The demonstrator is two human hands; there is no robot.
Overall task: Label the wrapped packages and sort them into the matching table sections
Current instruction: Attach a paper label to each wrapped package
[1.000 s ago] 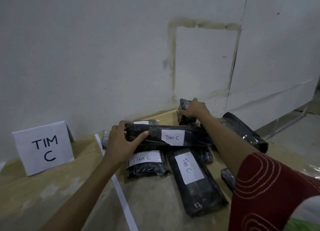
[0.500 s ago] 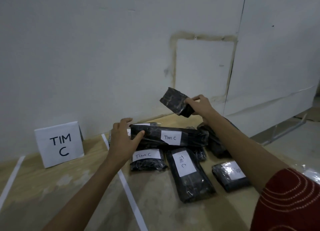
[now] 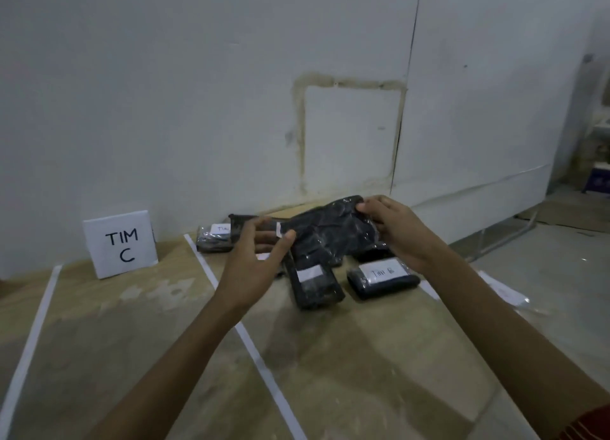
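Note:
Both my hands hold one black wrapped package (image 3: pixel 326 228) in the air above the pile. My right hand (image 3: pixel 392 231) grips its right end, and my left hand (image 3: pixel 257 254) pinches its left end near a small white label edge. Under it lie more black packages with white labels: a long one (image 3: pixel 313 284), a short one marked "TIM" (image 3: pixel 383 276) to the right, and another (image 3: pixel 213 238) at the back left. A white sign reading "TIM C" (image 3: pixel 120 243) stands against the wall on the left.
White tape lines (image 3: pixel 251 340) divide the wooden table (image 3: pixel 363 357) into sections. A white wall rises directly behind the table. A clear plastic sheet (image 3: pixel 505 291) lies at the table's right edge. Grey floor and boxes show at the far right.
My right hand lifted a black package from the back of the pile and brought it over the middle. My left hand left the long labelled package and took the lifted one's left end.

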